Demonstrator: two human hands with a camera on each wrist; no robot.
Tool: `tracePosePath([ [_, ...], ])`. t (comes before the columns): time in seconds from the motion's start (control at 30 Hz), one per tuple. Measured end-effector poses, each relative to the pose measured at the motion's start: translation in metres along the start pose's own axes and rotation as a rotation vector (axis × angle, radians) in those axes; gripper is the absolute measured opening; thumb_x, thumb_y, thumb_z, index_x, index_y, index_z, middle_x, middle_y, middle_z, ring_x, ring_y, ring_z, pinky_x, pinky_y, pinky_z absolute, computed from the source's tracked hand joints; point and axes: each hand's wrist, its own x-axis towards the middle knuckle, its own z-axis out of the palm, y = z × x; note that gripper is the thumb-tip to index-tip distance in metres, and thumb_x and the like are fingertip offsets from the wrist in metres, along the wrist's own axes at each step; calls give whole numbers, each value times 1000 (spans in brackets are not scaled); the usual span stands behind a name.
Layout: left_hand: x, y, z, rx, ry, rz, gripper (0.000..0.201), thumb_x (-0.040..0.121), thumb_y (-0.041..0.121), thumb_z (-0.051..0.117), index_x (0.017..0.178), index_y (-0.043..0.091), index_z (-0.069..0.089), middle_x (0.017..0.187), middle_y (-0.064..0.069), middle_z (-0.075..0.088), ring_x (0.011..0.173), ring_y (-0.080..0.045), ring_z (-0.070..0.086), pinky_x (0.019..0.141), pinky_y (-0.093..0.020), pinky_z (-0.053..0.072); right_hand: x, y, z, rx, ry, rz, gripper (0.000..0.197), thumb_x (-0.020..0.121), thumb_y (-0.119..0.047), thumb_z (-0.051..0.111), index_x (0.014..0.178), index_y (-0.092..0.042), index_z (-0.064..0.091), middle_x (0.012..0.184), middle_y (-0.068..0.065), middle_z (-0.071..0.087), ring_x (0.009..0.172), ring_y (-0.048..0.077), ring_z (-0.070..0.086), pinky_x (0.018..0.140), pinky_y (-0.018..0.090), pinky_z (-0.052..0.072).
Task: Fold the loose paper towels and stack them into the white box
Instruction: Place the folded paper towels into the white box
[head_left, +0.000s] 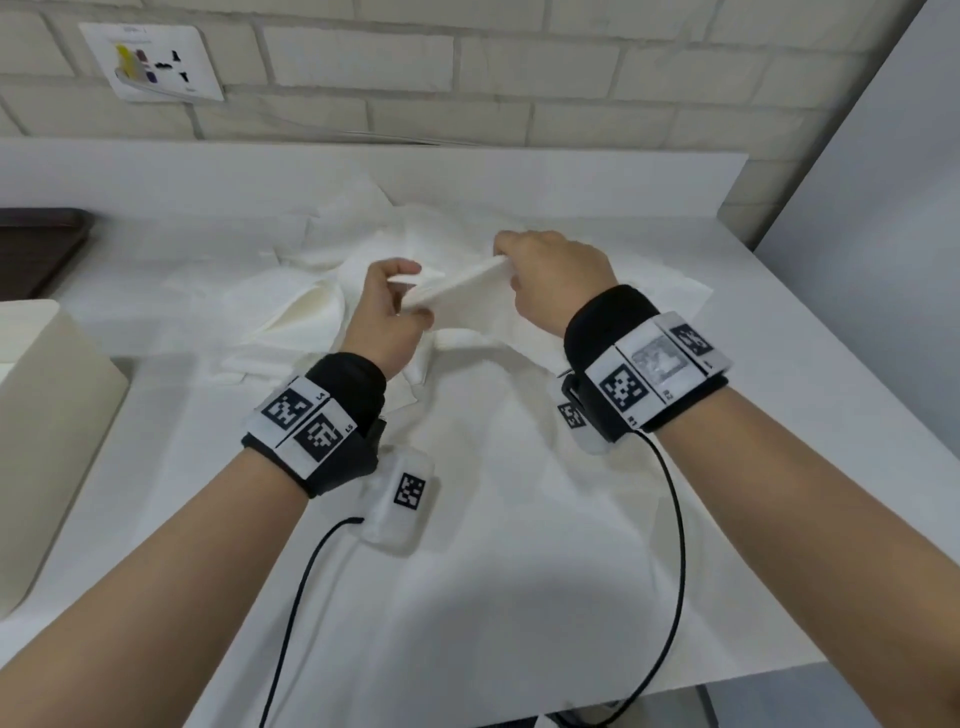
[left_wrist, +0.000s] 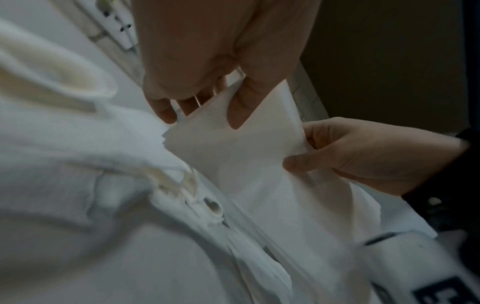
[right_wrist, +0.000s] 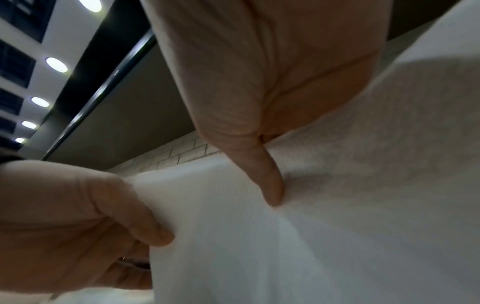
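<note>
A folded white paper towel (head_left: 457, 288) is held in the air between both hands, above a heap of loose paper towels (head_left: 311, 306) on the white table (head_left: 805, 415). My left hand (head_left: 413, 293) pinches its left end, thumb on top and fingers beneath. My right hand (head_left: 509, 270) pinches the right end. In the left wrist view the left thumb presses on the towel (left_wrist: 233, 148) and the right hand (left_wrist: 363, 156) grips its edge. The right wrist view has the right thumb on the towel (right_wrist: 233, 226) and the left hand (right_wrist: 78, 216) gripping it. The white box (head_left: 47, 415) stands at the left edge.
A large flat sheet (head_left: 493, 519) lies spread on the table below my wrists. A dark tray (head_left: 36, 249) sits at the far left by the raised back ledge (head_left: 363, 171). The brick wall carries a picture card (head_left: 156, 62). Black cables (head_left: 670, 571) hang from both wristbands.
</note>
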Motion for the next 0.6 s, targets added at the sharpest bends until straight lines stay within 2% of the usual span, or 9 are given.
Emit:
tracePosePath([
  [0.07,-5,-10,7,-5,-21,-104,39,83,-13,46,108,16,39,96,0,48,87,-15,48,78,-25,41,-6,-3,10,-84,-52,-36,38,89,3,37,123,-12,46,114,8,57,102,28,56,73,32,34],
  [0.2,-13,-21,19,11,-58,-243,41,80,-4,53,118,10,49,116,-14,56,105,-27,54,93,-39,43,-15,-5,34,-101,-205,1,40,88,2,37,127,-10,38,116,9,55,103,28,56,75,33,32],
  [0.3,-15,-24,23,-33,-25,-303,48,70,7,58,119,7,55,115,-14,62,109,-32,57,99,-45,44,-16,-4,37,-76,-171,17,42,87,4,37,126,-10,39,114,8,56,100,28,56,72,32,31],
  [0.37,-13,-24,23,-52,15,-292,42,79,2,57,121,5,56,117,-13,62,110,-31,58,99,-46,44,-15,-2,34,-68,-96,6,42,86,5,37,124,-12,43,113,6,57,100,28,57,70,31,30],
  [0.47,-11,-23,23,-67,62,-251,40,83,-2,55,123,4,50,116,-10,60,107,-27,57,96,-41,47,-14,1,29,-44,-37,2,38,88,1,41,123,-12,43,115,5,56,101,27,57,70,30,31],
  [0.53,-11,-24,25,-9,58,-254,44,85,-4,52,126,4,43,114,-7,54,104,-23,54,91,-33,46,-15,1,31,-40,-88,-1,36,91,-3,42,126,-11,39,119,6,53,104,27,55,72,32,31],
  [0.6,-10,-25,26,50,22,-273,47,85,-5,48,131,5,39,119,-8,53,107,-23,52,92,-33,44,-16,0,35,-42,-152,1,34,92,-3,39,125,-9,38,117,8,53,100,28,55,71,32,29],
])
